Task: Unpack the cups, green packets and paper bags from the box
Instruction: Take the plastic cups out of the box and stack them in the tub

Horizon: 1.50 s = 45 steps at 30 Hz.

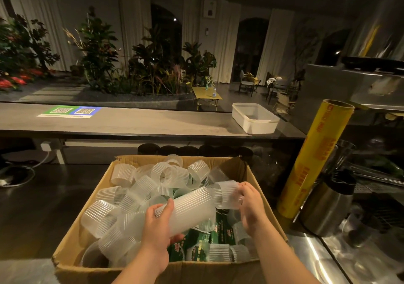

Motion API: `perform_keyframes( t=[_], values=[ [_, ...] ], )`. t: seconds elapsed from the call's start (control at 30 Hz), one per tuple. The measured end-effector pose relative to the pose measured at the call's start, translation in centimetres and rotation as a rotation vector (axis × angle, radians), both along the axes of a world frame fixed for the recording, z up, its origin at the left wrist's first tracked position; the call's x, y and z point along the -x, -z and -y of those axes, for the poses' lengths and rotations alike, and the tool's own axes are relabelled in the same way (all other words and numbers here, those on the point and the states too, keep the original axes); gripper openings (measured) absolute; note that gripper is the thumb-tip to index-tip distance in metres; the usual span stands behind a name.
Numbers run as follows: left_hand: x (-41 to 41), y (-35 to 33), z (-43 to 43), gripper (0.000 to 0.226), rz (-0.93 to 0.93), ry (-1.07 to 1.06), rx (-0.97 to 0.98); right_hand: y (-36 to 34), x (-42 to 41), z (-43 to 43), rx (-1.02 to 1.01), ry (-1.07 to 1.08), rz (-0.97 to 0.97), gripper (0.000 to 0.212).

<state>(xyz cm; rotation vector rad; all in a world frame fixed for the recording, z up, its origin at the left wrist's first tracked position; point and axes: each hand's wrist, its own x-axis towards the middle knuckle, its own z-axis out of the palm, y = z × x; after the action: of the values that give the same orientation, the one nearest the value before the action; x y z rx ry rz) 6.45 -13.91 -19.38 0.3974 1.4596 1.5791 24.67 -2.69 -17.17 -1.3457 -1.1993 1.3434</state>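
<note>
An open cardboard box stands on the dark counter in front of me, full of several ribbed translucent plastic cups. Green packets lie under the cups at the box's near right. My left hand grips the lower end of a nested stack of cups held slantwise above the box. My right hand holds the stack's upper end, fingers curled round the top cup. No paper bags are visible.
A yellow roll of cling film leans just right of the box, beside a steel jug and glassware. A white plastic tub sits on the raised bar ledge behind. A stainless machine stands at far right.
</note>
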Motion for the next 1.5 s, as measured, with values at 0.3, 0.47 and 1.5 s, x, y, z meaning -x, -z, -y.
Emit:
perform_keyframes(
  t=[0.3,0.47,1.5],
  values=[
    [0.4,0.0,0.1,0.034,0.038,-0.015,0.015,-2.2,1.2,1.4,-0.075,-0.234,-0.062,0.028],
    [0.2,-0.1,0.2,0.033,0.040,0.024,0.016,-1.8,1.0,0.7,-0.074,-0.239,-0.046,0.024],
    [0.5,0.1,0.1,0.032,0.045,-0.038,0.021,2.3,-0.1,-2.2,0.024,-0.010,0.080,0.016]
  ],
)
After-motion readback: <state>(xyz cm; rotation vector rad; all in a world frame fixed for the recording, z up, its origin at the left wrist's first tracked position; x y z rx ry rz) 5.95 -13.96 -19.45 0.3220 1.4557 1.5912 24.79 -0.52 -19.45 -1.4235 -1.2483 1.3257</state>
